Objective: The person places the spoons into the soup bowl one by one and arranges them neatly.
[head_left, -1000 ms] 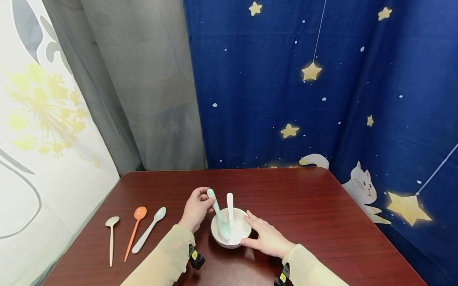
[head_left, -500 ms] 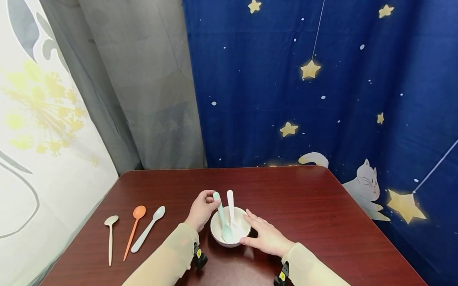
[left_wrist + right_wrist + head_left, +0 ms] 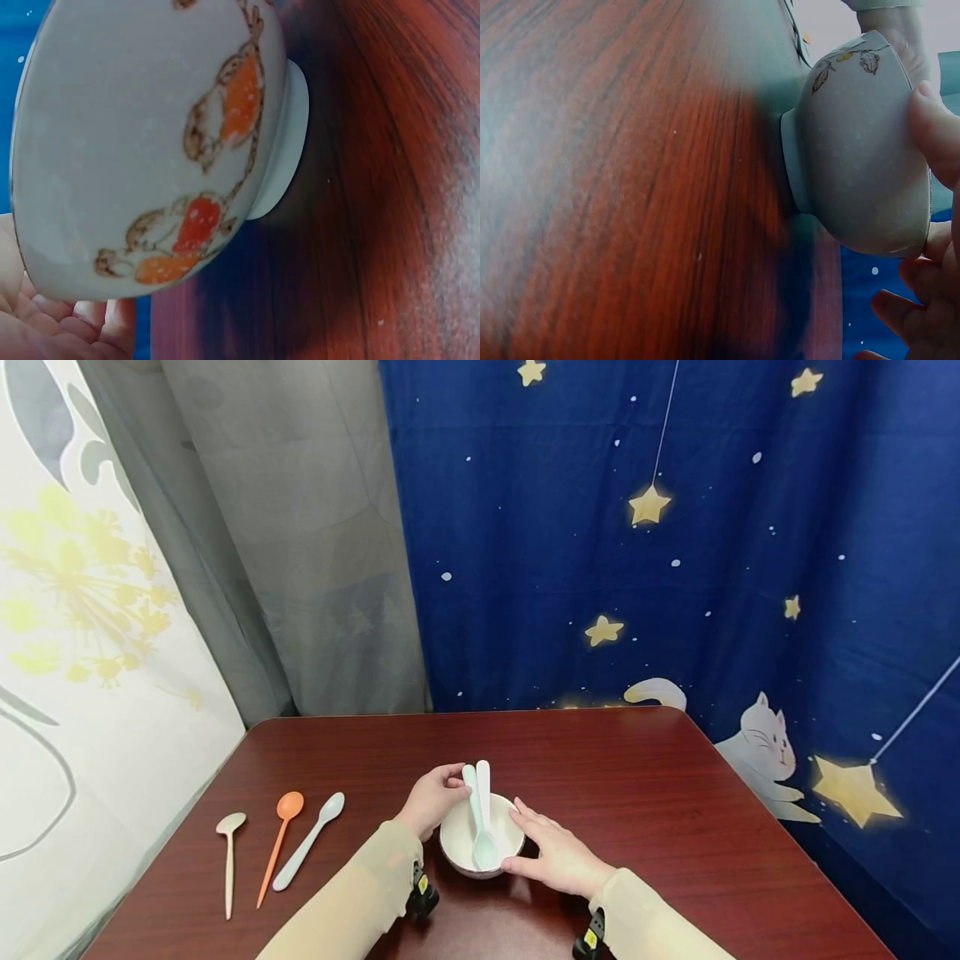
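A white bowl (image 3: 457, 842) stands on the dark red table; the wrist views show its outside painted with birds and leaves. My left hand (image 3: 432, 799) pinches the handle of a mint green spoon (image 3: 477, 814), whose head is down inside the bowl. Close beside that handle, a white spoon (image 3: 483, 781) leans in the bowl, its lower end partly hidden by the green one. My right hand (image 3: 558, 853) rests against the bowl's right side, thumb near the front and straight fingers towards the back. In the right wrist view its thumb (image 3: 936, 127) touches the rim.
To the left on the table (image 3: 637, 777) lie a cream spoon (image 3: 230, 860), an orange spoon (image 3: 279, 847) and a pale blue-white spoon (image 3: 311, 839), side by side. Behind the table hang a grey curtain (image 3: 300, 527) and a blue star-patterned curtain (image 3: 540, 568).
My left hand has moved right, bringing the mint green spoon's handle over beside the white spoon and its head further right in the bowl. My right hand stays at the bowl.
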A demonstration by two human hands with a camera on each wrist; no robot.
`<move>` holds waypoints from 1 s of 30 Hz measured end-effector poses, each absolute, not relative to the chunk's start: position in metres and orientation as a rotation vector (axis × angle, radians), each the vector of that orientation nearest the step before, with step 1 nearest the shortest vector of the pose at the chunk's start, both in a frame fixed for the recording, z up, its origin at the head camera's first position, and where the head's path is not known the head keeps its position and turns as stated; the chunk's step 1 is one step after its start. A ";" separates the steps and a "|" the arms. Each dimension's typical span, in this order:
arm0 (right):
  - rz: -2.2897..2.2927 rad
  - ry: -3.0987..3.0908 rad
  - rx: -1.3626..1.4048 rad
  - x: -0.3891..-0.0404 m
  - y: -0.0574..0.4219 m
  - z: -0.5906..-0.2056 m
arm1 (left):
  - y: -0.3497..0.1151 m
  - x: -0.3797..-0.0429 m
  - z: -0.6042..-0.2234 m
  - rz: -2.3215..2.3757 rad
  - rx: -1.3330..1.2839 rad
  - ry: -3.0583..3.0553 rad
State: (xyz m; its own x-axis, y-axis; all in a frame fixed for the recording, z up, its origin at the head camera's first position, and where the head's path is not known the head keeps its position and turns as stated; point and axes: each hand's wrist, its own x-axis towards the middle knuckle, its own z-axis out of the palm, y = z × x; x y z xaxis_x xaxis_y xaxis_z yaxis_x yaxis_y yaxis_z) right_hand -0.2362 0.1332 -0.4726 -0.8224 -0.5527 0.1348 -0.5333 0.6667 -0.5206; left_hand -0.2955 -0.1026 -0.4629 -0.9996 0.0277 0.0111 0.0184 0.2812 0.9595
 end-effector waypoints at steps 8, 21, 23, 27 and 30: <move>-0.873 2.836 -0.917 -0.236 0.133 -0.472 | -0.100 -0.296 -0.460 1.814 0.097 2.513; -0.886 2.824 -0.914 -0.234 0.133 -0.469 | -0.106 -0.286 -0.458 1.798 0.058 2.509; -0.885 2.829 -0.914 -0.234 0.132 -0.469 | -0.110 -0.285 -0.457 1.844 0.014 2.503; -0.875 2.837 -0.909 -0.234 0.132 -0.469 | -0.121 -0.280 -0.451 1.894 -0.048 2.524; -0.877 2.836 -0.915 -0.234 0.132 -0.469 | -0.131 -0.275 -0.447 1.894 -0.080 2.541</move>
